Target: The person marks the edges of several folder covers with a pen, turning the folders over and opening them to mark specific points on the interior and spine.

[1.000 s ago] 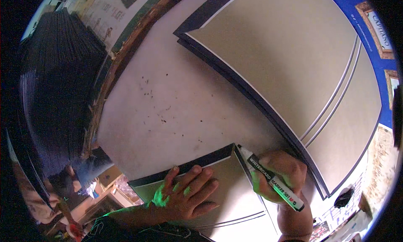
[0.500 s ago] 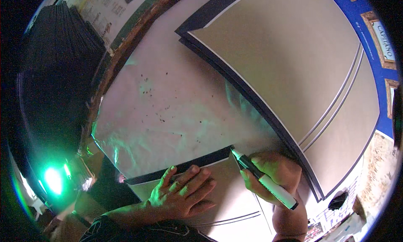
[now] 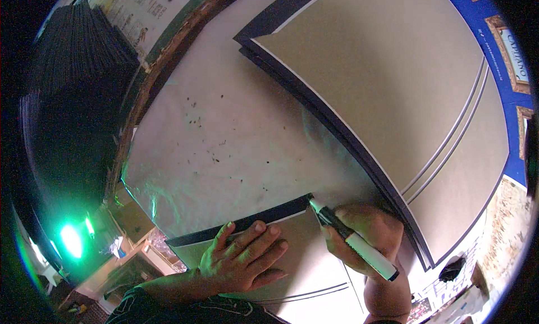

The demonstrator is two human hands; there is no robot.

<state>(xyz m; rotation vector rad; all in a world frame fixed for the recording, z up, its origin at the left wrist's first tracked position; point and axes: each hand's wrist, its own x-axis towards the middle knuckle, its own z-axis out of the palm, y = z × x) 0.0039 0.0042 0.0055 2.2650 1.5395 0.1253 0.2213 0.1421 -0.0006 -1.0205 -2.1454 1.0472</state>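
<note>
Though probably light, hard and a little slippery on its smooth barrel, best to hold the black-and-white marker pen [image 3: 366, 251] near the dark front part. Clamped there in the right hand [image 3: 370, 229], slanting up-left, with nib at a corner of the dark-bordered beige panel [image 3: 306, 242]; cannot tell if touching. Best to steady that likely stiff panel from above, as with the left hand [image 3: 240, 260], laid palm down with fingers slightly apart, gripping nothing.

The head fisheye looks down closely over both hands [image 3: 244, 259] [image 3: 368, 231].
</note>
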